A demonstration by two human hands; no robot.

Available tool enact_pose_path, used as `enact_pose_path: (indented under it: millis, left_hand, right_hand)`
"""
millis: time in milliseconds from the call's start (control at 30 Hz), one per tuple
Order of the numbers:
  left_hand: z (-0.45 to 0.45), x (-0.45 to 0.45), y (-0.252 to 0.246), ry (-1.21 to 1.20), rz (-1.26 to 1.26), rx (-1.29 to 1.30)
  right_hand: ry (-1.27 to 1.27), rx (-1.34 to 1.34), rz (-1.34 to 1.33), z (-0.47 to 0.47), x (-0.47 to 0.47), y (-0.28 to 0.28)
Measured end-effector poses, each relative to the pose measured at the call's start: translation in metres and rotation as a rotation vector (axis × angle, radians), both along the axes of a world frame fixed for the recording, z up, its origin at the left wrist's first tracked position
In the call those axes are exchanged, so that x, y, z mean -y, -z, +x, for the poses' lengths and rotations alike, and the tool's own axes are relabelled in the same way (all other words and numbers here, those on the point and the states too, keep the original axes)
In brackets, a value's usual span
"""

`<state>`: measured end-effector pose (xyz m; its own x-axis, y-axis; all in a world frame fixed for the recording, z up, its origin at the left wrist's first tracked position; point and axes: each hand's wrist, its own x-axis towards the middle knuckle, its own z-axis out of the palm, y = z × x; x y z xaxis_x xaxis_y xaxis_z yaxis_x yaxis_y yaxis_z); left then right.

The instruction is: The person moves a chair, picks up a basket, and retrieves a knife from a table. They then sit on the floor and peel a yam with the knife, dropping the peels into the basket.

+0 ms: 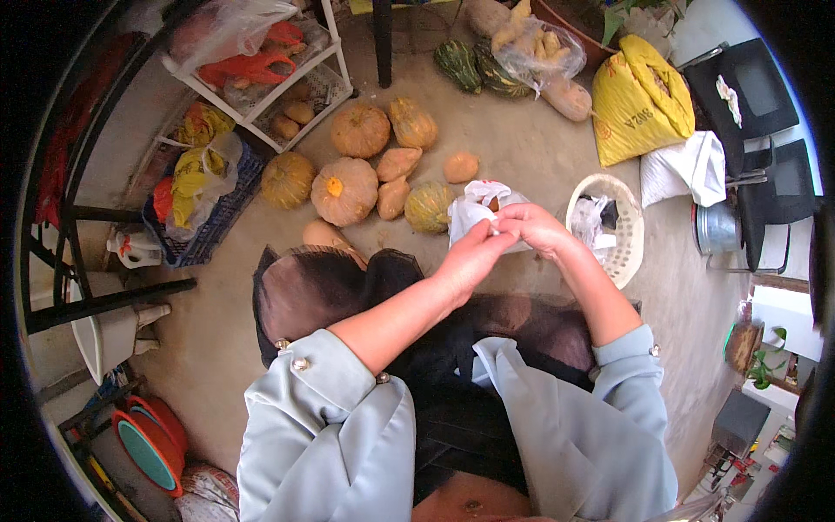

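My left hand [471, 254] and my right hand [531, 228] meet over a white plastic bag [464, 218], their fingertips pinching a bit of its white plastic. Something brownish shows inside the bag, mostly hidden by the plastic. Just left of the bag lies a green and orange mottled pumpkin [428, 207]. An orange-skinned tuber or squash [461, 168] rests beyond the bag. Farther left are a pale orange ribbed pumpkin [344, 192], another ribbed pumpkin [360, 131] and two smaller pear-shaped pieces, touching each other. To the right stands an oval cream plastic basket [629, 228] with clear and black plastic bags in it.
A white rack [254, 124] with bags stands upper left, beside a blue crate [228, 222]. Green squashes [458, 66] lie at the far side. A yellow woven sack [642, 104], a white sack [685, 171] and black chairs [747, 85] are at right. Red basins [173, 424] stand lower left.
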<state>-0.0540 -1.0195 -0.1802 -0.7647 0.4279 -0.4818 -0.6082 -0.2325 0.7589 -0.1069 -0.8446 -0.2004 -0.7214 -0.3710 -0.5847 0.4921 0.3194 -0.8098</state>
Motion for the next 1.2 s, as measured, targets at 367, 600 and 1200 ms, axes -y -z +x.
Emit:
enact_pose_path:
  millis: [367,600,1200]
  left_hand:
    - [0.024,0.014,-0.063,-0.044,0.007,0.059]
    - [0.022,0.037,-0.101,-0.034,0.206,0.085]
    - [-0.016,0.066,-0.122,-0.175,0.21,-0.051]
  right_hand:
    - [0.677,-0.071,-0.29,-0.065,-0.048,-0.068]
    - [0.722,-0.3,-0.497,-0.151,-0.004,-0.154]
    - [0.391,-0.441,-0.328,-0.395,0.119,-0.053]
